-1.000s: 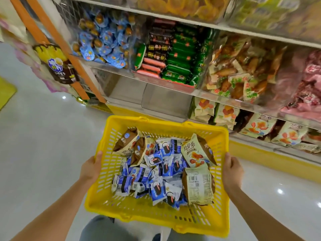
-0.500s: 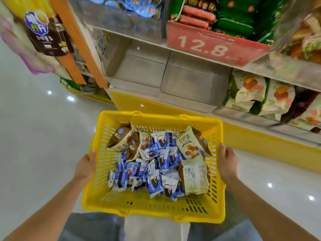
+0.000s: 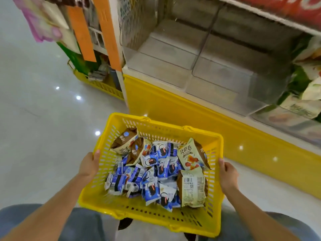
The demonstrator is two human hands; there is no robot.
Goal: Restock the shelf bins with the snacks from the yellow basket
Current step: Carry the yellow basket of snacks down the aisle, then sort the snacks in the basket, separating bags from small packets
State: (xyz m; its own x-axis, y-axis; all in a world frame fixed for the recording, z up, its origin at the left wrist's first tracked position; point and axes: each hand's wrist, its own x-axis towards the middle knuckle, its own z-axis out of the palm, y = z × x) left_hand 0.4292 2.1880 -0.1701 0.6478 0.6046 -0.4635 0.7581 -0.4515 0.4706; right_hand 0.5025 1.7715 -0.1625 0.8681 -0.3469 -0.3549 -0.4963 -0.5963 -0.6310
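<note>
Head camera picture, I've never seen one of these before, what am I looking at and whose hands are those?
There is no machine here. A person wears one camera on the head, so this single view looks forward and down at their own arms. The left hand and the right hand each grip a side rim of a yellow basket, held in front of a shop shelf. Inside it lie many small blue packets, two brown bags and two larger pale bags. Ahead are the clear shelf bins on a yellow base, with a shiny floor to the left.
</note>
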